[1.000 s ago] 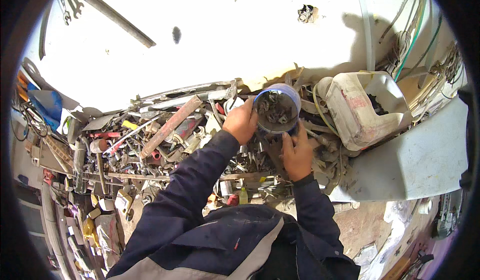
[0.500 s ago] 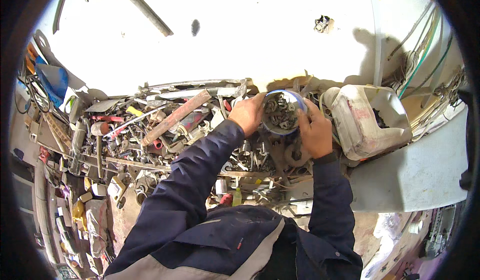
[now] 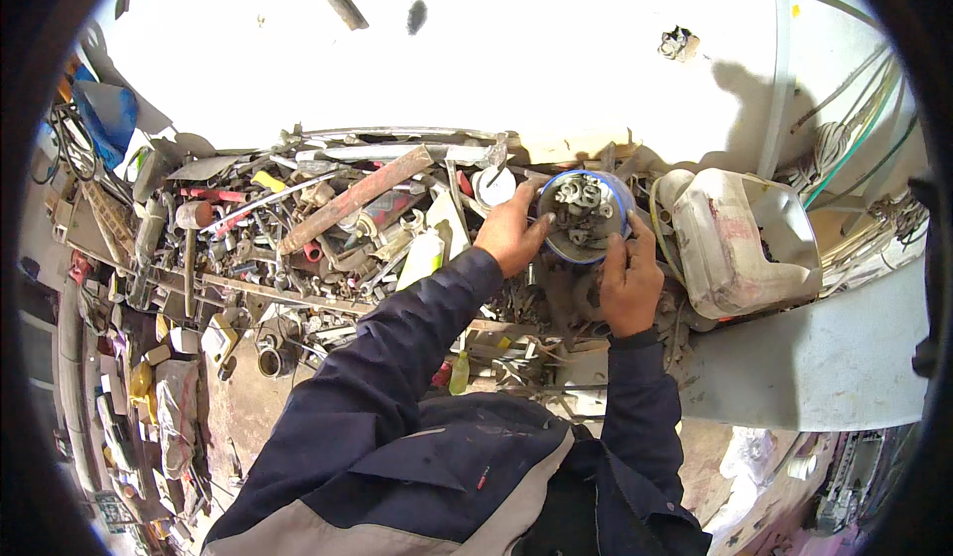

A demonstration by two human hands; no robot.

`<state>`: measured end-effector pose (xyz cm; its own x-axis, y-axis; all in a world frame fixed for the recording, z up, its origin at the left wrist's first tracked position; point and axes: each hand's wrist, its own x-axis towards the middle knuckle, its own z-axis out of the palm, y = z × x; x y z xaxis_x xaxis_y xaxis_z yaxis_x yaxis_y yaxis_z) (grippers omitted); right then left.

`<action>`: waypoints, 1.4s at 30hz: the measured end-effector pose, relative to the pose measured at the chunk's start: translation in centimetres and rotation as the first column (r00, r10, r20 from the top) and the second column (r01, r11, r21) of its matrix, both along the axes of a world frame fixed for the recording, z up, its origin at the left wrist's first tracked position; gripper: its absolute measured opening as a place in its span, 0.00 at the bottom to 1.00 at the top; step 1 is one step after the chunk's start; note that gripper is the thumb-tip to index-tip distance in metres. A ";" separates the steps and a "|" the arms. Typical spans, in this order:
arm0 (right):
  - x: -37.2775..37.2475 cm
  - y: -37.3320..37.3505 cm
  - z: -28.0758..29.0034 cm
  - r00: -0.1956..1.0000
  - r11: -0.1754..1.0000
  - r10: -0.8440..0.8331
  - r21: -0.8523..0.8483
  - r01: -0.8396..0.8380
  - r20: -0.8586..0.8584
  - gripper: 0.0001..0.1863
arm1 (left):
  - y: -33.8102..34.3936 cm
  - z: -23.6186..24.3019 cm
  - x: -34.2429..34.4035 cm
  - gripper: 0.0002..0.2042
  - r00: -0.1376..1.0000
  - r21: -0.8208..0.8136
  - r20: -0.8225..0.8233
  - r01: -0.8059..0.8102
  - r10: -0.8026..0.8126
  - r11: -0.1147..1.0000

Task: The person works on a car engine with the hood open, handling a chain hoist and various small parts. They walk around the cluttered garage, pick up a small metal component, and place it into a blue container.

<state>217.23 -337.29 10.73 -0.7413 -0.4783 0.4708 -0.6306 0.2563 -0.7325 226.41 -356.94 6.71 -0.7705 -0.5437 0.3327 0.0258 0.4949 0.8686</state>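
Observation:
A round tub with a blue rim is gripped from both sides over the tool-strewn bench. Inside it lie several small grey metal fittings, heaped toward the far side, with some of the bottom showing. My left hand is closed on the tub's left edge, its thumb at the rim. On the near right side, my right hand holds the tub with bent fingers. A round white disc lies just beyond my left hand. Next to my left sleeve is a pale green and white container.
A cut-open white plastic jug stands right of the tub. A rusty flat bar and a mallet lie among piled tools at left. A grey sheet panel spans the right, below cables. A white wall rises behind the bench.
Both hands have carried the tub slightly right, closer to the jug. The fittings inside have shifted to its far side. The disc and pale container beside my left arm now show. The view has shifted.

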 end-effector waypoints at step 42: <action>-1.6 1.0 2.5 0.995 0.996 0.055 0.071 -0.060 0.081 0.28 | -0.4 0.0 -0.9 0.23 0.994 -0.199 0.090 -0.049 0.068 0.979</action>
